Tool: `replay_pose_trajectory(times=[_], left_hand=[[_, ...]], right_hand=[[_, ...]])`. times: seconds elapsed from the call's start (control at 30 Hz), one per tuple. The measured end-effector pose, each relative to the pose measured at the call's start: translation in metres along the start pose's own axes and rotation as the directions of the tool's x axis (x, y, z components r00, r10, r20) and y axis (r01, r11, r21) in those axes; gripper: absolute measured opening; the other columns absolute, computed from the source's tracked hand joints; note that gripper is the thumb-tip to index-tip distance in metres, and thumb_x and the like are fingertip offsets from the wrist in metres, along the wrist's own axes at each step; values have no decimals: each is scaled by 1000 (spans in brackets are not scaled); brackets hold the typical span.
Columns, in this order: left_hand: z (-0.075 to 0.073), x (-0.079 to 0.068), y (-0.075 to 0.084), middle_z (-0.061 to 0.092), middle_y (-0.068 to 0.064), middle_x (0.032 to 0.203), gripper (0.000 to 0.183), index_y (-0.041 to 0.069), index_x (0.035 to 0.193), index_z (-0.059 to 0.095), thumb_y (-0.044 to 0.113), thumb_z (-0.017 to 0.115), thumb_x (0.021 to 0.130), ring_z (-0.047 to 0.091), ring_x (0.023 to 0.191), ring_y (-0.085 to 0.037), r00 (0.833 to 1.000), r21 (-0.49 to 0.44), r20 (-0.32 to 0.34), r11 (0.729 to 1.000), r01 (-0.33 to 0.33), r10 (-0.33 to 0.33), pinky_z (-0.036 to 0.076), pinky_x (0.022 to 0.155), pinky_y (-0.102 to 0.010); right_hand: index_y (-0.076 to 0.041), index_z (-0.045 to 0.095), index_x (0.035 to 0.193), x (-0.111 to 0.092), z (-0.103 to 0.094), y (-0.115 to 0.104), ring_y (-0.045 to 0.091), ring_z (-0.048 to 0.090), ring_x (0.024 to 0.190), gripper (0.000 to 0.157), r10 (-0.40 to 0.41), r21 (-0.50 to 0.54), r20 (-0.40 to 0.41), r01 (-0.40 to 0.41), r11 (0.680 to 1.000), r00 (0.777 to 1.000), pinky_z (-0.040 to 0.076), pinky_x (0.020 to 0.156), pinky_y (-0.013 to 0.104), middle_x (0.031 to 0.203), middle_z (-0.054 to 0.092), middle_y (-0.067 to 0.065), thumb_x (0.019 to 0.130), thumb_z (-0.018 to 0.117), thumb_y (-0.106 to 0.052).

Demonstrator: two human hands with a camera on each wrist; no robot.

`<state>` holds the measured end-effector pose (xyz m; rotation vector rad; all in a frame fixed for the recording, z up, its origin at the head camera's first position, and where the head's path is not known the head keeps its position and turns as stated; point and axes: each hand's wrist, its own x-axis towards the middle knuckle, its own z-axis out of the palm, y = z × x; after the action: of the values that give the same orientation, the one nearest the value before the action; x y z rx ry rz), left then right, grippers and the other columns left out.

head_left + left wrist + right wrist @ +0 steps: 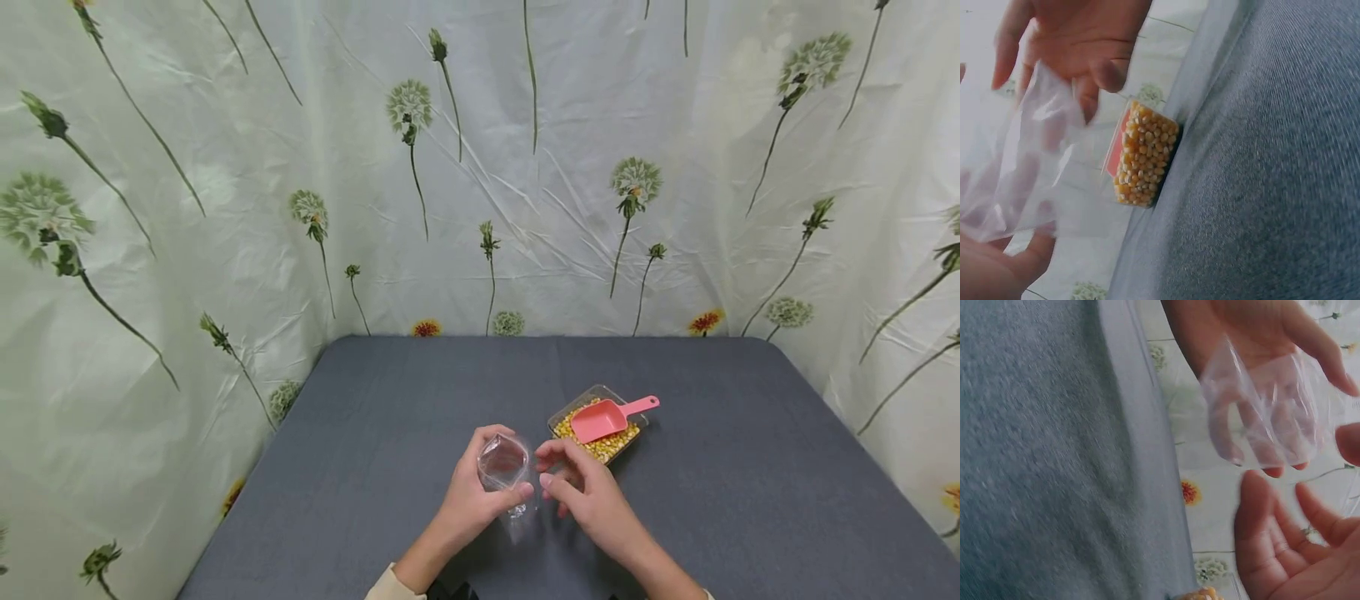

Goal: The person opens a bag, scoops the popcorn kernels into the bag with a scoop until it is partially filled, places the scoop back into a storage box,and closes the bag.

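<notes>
A clear plastic bag (501, 460) stands with its mouth spread open in my left hand (474, 487), whose fingers and thumb curl round it. My right hand (594, 500) is just to the bag's right, fingers loosely bent, with nothing visible in its grasp. In the right wrist view, a small gap shows between the right fingertips (1254, 487) and the bag (1260, 406). Beyond the right hand sits a clear rectangular container (600, 388) of yellow corn kernels (624, 439). A pink scoop (597, 421) lies on the kernels, its handle pointing right past the rim.
Both hands are above a table with a dark grey cloth (420, 392). A pale curtain (480, 167) printed with dandelions hangs behind the table and along both sides.
</notes>
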<state>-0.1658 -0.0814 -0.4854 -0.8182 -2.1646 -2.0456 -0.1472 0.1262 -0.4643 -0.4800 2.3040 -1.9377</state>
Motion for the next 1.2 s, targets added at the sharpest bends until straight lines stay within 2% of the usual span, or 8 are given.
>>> replay_pose_trajectory(times=[0.13, 0.37, 0.57, 0.8, 0.9, 1.0, 1.07, 1.2], left_hand=[[1, -2, 0, 59, -9, 126, 66, 14, 138, 43, 9, 82, 84, 60, 111, -29, 993, -8, -111, 999, -48, 47, 50, 91, -45], [3, -3, 0, 58, -7, 129, 69, 12, 139, 41, 6, 82, 84, 59, 115, -34, 968, 13, -225, 993, -115, 115, 46, 98, -47], [6, -6, 4, 60, -13, 125, 65, 8, 138, 41, -1, 78, 85, 61, 113, -34, 961, -70, -250, 987, -142, 121, 47, 97, -42], [9, -8, 13, 60, -21, 120, 62, -2, 137, 39, -7, 73, 85, 60, 111, -40, 954, -160, -245, 964, -215, 172, 49, 95, -37], [10, -8, 15, 59, -20, 122, 65, 1, 139, 38, -5, 74, 85, 59, 112, -41, 960, -161, -221, 965, -209, 171, 49, 95, -38], [10, -6, 16, 56, -23, 124, 68, 4, 141, 37, -2, 75, 85, 58, 114, -42, 963, -150, -188, 963, -222, 193, 49, 96, -42], [10, -6, 16, 55, -25, 125, 71, 5, 143, 35, -1, 74, 84, 58, 114, -43, 964, -161, -161, 958, -236, 210, 49, 96, -44], [13, -7, 16, 53, -27, 127, 74, 4, 144, 34, -3, 74, 82, 56, 115, -45, 966, -198, -114, 948, -250, 231, 48, 97, -42]], right_hand=[[-6, 56, 129, -2, 8, 5, 29, 66, 72, 41, 126, -16, 82, -125, 992, 989, 56, 56, 41, 98, 64, 13, 97, 69, -29], [2, 69, 93, -5, 16, 9, 17, 62, 60, 33, 192, 7, 234, -199, 980, 953, 51, 49, 30, 73, 66, 8, 98, 67, -30], [9, 68, 86, -5, 19, 12, 13, 57, 56, 32, 200, 23, 245, -212, 977, 949, 49, 49, 24, 67, 63, 4, 96, 70, -21], [1, 70, 82, -4, 20, 18, 13, 58, 54, 26, 231, -47, 218, -226, 973, 948, 48, 47, 25, 65, 63, 3, 95, 71, -22], [-2, 71, 87, -3, 18, 17, 14, 59, 56, 22, 219, -38, 231, -216, 976, 948, 49, 47, 27, 70, 65, 7, 96, 69, -22], [-1, 70, 106, -1, 15, 15, 18, 64, 65, 21, 233, 66, 232, -255, 965, 944, 52, 52, 29, 84, 69, 11, 99, 64, -20], [0, 64, 124, 1, 12, 13, 21, 68, 74, 33, 265, 177, 229, -308, 935, 937, 55, 58, 31, 95, 71, 11, 100, 59, -22], [0, 46, 147, 4, 6, 11, 21, 69, 90, 53, 350, 377, 232, -416, 828, 907, 57, 75, 35, 106, 70, 7, 102, 53, -28]])
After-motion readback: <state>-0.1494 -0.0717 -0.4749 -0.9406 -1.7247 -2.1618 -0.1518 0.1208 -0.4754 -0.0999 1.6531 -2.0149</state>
